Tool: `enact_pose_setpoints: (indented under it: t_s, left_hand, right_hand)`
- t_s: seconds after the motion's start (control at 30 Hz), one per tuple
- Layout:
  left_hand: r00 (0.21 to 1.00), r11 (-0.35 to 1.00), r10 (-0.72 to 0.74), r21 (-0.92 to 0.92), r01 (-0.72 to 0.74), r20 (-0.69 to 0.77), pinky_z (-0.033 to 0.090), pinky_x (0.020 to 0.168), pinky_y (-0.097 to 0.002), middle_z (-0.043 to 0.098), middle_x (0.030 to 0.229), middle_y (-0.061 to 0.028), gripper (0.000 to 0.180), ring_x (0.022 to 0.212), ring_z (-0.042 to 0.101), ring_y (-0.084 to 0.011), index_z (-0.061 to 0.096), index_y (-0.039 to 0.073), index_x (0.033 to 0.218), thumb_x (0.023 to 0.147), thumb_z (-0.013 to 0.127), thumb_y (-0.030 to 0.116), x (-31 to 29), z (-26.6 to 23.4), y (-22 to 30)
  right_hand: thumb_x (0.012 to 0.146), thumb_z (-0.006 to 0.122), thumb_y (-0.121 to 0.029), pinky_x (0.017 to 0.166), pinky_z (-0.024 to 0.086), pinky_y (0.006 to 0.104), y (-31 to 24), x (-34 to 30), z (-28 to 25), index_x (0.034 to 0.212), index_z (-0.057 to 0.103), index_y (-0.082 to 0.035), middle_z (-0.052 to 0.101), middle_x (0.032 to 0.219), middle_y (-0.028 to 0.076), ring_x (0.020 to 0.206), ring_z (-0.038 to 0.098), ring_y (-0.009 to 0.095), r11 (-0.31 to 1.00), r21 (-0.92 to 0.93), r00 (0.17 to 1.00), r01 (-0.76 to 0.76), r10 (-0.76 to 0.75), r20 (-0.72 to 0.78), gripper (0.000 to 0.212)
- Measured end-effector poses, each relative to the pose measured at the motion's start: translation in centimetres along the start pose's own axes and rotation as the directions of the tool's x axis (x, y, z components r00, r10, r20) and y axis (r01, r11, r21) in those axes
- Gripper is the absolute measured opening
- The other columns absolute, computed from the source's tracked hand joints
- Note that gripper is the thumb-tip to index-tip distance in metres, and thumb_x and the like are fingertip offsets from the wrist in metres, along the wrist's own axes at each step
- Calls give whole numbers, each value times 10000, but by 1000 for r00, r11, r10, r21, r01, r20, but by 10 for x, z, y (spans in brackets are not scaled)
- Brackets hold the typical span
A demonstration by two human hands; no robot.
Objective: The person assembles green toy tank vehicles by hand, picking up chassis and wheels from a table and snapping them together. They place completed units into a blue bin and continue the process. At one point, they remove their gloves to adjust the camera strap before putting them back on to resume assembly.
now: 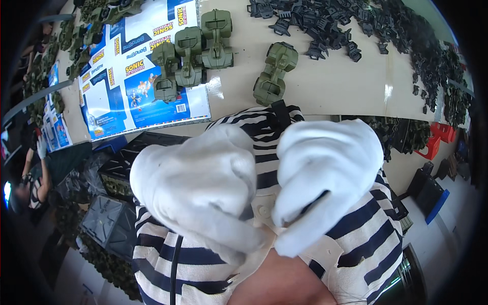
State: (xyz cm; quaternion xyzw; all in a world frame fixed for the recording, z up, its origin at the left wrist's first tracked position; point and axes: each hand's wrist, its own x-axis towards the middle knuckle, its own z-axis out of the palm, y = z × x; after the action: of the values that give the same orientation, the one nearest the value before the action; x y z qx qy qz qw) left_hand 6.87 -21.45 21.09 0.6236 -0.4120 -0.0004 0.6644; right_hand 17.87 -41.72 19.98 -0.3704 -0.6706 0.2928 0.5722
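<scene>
2 gloved hands, striped shirt, green vehicles

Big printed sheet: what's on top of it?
Green toy vehicles sit on the sheet: some near its right edge, others overlapping its far left corner. The print directly beneath them is covered.

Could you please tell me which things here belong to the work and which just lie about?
Likely part of the work:
green toy vehicles
black plastic parts

Apparently just lying about:
printed sheet
red object
dark crate
</scene>
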Motion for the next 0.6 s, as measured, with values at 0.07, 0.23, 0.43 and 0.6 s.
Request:
enact_pose_setpoints:
  t_s: [0.07,0.23,0.43,0.6]
  left_hand:
    - [988,995,26,95,-12,-154,404,561,-307,569,729,-11,181,626,502,-170,737,61,820,735,821,198,-13,8,-10]
    - [750,910,-400,-323,259,-527,469,659,-301,670,929,-46,277,736,570,-138,733,0,1013,745,794,33,-32,11,-29]
    - [604,924,-382,-302,234,-700,501,829,-315,604,1139,-99,720,952,594,-181,504,-54,1353,751,835,160,-16,20,-36]
    - [359,827,-545,-416,377,-758,442,956,-289,582,1193,-123,708,1134,528,-153,412,-62,1413,948,641,421,-1,32,-69]
  right_hand:
    - [791,721,-116,509,417,280,10,-3,0,823,740,-119,635,736,-29,608,569,148,991,70,992,-114,117,-47,37]
    - [815,730,13,703,520,268,23,-26,6,1039,719,3,696,986,75,798,666,146,894,197,796,-402,448,-407,224]
    - [968,578,-254,916,467,360,27,-27,20,1342,516,47,579,1300,174,1130,589,250,878,471,740,-85,372,-560,483]
    - [1024,291,-566,1033,403,379,55,-3,36,1476,292,53,432,1458,180,1241,499,254,652,758,565,19,619,-546,767]
